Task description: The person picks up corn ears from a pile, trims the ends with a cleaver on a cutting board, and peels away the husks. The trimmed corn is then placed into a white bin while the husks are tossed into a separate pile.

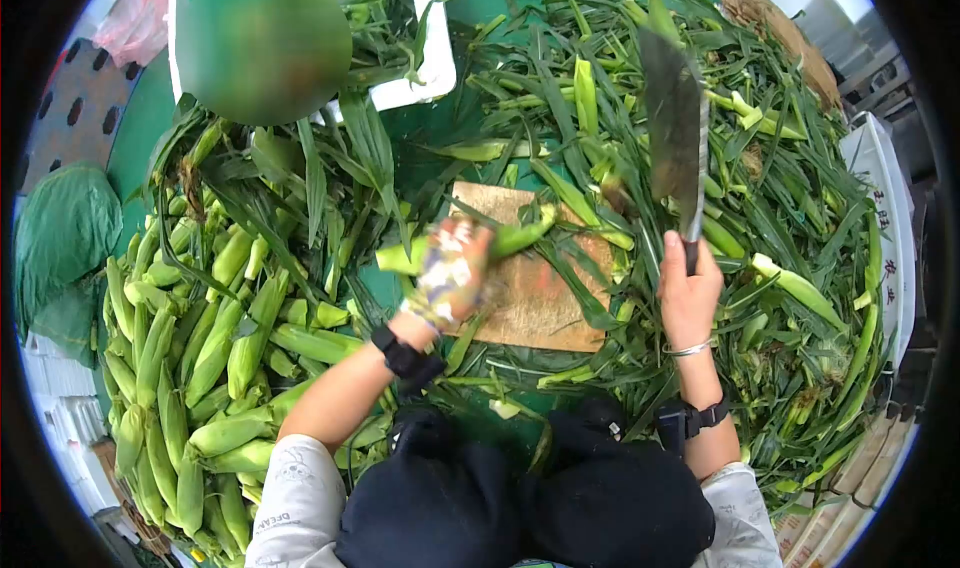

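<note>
Left hand (pixel 455 273), in blurred patterned glove, wrapped around a green husk-covered corn ear (pixel 522 235), over rectangular light-brown wooden board (pixel 550 313). Right hand (pixel 690 286) grips broad dark-bladed cleaver (pixel 672 118) by its black handle, blade raised, apart from ear. Long green leaf heap (pixel 790 208) beyond.

The left forearm (pixel 335 393) slants up and rightward from the lower left of the frame to the left hand (pixel 452 273), blurred near the centre, palm down. The right forearm (pixel 692 374) rises almost upright at lower right; the right hand (pixel 690 293) is closed, fingers curled.
</note>
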The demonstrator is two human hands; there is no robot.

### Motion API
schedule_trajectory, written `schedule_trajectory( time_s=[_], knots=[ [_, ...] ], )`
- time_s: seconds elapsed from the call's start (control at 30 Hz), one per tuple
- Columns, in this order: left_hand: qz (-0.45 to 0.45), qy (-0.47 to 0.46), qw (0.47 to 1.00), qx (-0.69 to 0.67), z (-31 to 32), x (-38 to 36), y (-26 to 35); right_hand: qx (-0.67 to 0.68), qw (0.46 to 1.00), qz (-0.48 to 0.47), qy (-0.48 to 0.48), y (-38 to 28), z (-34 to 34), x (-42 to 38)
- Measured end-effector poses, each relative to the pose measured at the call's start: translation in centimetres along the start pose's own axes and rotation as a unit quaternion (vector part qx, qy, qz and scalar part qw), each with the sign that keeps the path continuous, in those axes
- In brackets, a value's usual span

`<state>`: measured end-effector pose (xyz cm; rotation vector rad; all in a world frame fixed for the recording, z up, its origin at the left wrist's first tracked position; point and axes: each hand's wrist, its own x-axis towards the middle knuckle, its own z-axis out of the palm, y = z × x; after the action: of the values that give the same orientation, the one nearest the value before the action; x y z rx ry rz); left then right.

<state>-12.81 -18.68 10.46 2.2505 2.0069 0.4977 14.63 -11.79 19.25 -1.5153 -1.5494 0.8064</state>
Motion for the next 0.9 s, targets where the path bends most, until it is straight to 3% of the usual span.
schedule_trajectory(
  time_s=[0.03, 0.1, 0.13, 0.2, 0.23, 0.27, 0.3, 0.33, 0.43, 0.5, 0.57, 0.6, 0.63, 0.67, 0.7, 0.73, 0.77, 0.8, 0.83, 0.87, 0.9],
  knots=[
    [0.000, 0.022, 0.993, 0.117, 0.4, 0.9, -2.3, 0.029, 0.999, -0.042, 0.015, -2.4, -0.1, 0.3],
    [-0.014, -0.182, 0.982, 0.053, 2.8, 0.1, -6.4, 0.159, 0.985, -0.058, 0.020, -5.5, 0.2, 0.4],
    [-0.032, -0.229, 0.973, 0.015, 1.8, 0.4, -5.4, 0.191, 0.978, -0.075, 0.031, -6.0, 1.1, 0.0],
    [-0.011, -0.197, 0.979, 0.040, 1.4, 0.0, -3.9, 0.212, 0.973, -0.095, 0.011, -4.9, 2.4, -1.6],
    [-0.029, -0.179, 0.983, 0.037, 1.2, -0.4, -3.3, 0.145, 0.984, -0.094, -0.047, -0.9, 3.4, -3.2],
    [-0.027, -0.168, 0.985, 0.024, 1.8, -0.8, -3.7, -0.016, 0.983, -0.167, -0.074, 2.1, 4.0, -4.7],
    [-0.023, -0.156, 0.987, 0.013, 2.3, -1.1, -4.2, -0.112, 0.975, -0.086, -0.170, 6.0, 4.6, -6.6],
    [-0.020, -0.156, 0.988, 0.004, 1.3, -1.2, -4.1, -0.244, 0.917, 0.043, -0.313, 6.9, 4.2, -6.8],
    [-0.059, -0.208, 0.976, -0.008, -5.2, -2.8, -4.4, -0.269, 0.918, 0.112, -0.268, 9.4, 2.1, -7.3],
    [-0.144, -0.159, 0.976, -0.022, -9.2, -7.0, -6.0, -0.238, 0.943, 0.105, -0.206, 7.9, 0.0, -5.7],
    [-0.311, -0.115, 0.936, -0.117, -16.2, -12.0, -6.6, -0.250, 0.955, 0.087, -0.137, 10.5, -1.7, -4.6],
    [-0.359, -0.037, 0.932, -0.021, -18.2, -17.3, -8.1, -0.193, 0.964, 0.123, -0.132, 11.0, -2.3, -4.0],
    [-0.494, 0.029, 0.869, -0.008, -21.4, -20.7, -8.1, -0.136, 0.971, 0.169, -0.102, 15.6, -3.0, -3.9],
    [-0.534, 0.093, 0.838, 0.061, -24.4, -25.8, -9.1, -0.120, 0.968, 0.192, -0.112, 14.6, -2.9, -3.8],
    [-0.518, 0.139, 0.821, 0.197, -28.0, -30.0, -8.9, -0.108, 0.963, 0.218, -0.119, 13.0, -3.6, -3.6],
    [-0.568, 0.177, 0.751, 0.287, -30.9, -35.2, -9.7, -0.145, 0.964, 0.181, -0.132, 13.0, -3.7, -3.7],
    [-0.584, 0.177, 0.725, 0.319, -34.9, -38.7, -9.9, -0.183, 0.962, 0.145, -0.140, 12.9, -3.8, -3.8],
    [-0.440, 0.154, 0.633, 0.619, -37.6, -52.3, -15.9, -0.181, 0.962, 0.136, -0.150, 12.3, -3.6, -3.8],
    [-0.471, 0.136, 0.537, 0.687, -41.4, -50.0, -15.0, -0.216, 0.956, 0.112, -0.165, 11.6, -3.4, -3.9],
    [-0.512, 0.112, 0.443, 0.727, -42.6, -42.0, -12.4, -0.250, 0.948, 0.089, -0.174, 10.8, -3.1, -4.2],
    [-0.423, 0.205, 0.537, 0.700, -44.4, -43.7, -15.8, -0.246, 0.950, 0.087, -0.174, 9.6, -2.4, -4.6]
  ],
)
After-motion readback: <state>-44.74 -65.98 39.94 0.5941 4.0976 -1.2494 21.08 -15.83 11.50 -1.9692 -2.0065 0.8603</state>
